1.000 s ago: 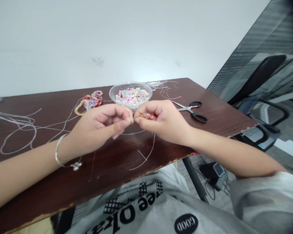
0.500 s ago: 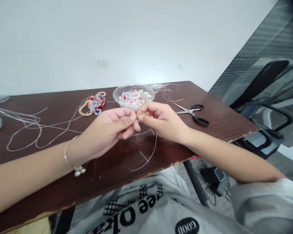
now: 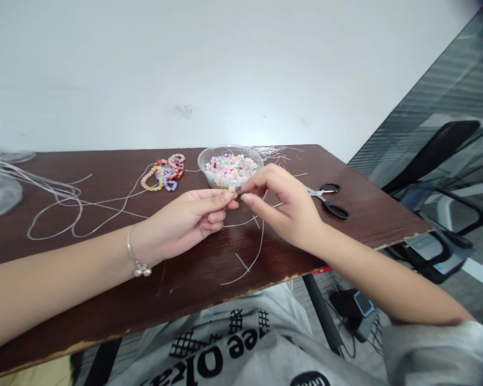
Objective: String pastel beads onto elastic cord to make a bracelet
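Note:
My left hand (image 3: pixel 187 220) pinches a short beaded string (image 3: pixel 232 190) between thumb and index finger, its other fingers curled. A pale orange bead shows at its fingertips; the rest is mostly hidden. At the same spot, the thumb and index finger of my right hand (image 3: pixel 292 206) close on the string's other side. Just behind the fingertips stands a clear plastic bowl (image 3: pixel 202 163) full of small pastel beads (image 3: pixel 231 167). Below the hands, thin white cord pieces (image 3: pixel 261 244) lie on the brown table (image 3: pixel 201 268).
Several finished-looking bead loops (image 3: pixel 172 170) lie left of the bowl. Long white cords (image 3: pixel 80 214) trail from a bundle (image 3: pixel 0 187) at the far left. Scissors with black handles (image 3: pixel 336 210) rest at the right, beyond my right hand. Cord scraps (image 3: pixel 271 151) lie behind the bowl.
Both hands have shifted slightly right in view, and the right hand's fingers are more arched. Reddish beads seen beneath the right fingers before are now mostly hidden. The whole view has shifted a little.

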The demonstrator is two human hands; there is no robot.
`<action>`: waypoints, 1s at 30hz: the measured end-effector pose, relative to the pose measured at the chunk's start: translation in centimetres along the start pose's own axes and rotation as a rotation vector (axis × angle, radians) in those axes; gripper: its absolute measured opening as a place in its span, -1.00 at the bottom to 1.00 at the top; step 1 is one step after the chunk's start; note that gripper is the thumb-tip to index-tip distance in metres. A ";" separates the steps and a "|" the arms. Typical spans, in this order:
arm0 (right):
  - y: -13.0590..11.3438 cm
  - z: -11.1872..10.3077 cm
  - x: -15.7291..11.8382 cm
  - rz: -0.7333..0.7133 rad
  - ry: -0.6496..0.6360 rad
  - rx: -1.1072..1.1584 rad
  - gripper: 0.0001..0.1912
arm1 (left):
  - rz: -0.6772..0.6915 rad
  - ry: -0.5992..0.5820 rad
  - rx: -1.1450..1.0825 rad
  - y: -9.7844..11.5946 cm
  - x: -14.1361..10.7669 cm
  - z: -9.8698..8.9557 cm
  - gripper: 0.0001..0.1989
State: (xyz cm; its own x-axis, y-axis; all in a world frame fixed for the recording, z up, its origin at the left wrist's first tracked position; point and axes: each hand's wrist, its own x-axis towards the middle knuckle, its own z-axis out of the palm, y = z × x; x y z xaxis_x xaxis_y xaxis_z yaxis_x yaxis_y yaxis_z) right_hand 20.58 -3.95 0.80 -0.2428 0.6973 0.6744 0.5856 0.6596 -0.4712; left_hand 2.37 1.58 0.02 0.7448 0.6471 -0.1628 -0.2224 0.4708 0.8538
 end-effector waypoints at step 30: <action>-0.4 2.1 -0.2 0.609 -0.249 0.625 -0.75 | -0.010 0.050 0.043 -0.8 0.2 -0.1 -0.87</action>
State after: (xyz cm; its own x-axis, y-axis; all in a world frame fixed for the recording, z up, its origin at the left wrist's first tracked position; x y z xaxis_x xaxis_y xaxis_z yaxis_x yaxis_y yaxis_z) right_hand 18.75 -3.75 -0.34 -0.2314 0.9678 0.0988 0.1586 0.1377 -0.9777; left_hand 2.70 1.37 -0.78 0.7142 0.6722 -0.1949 -0.1871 0.4517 0.8723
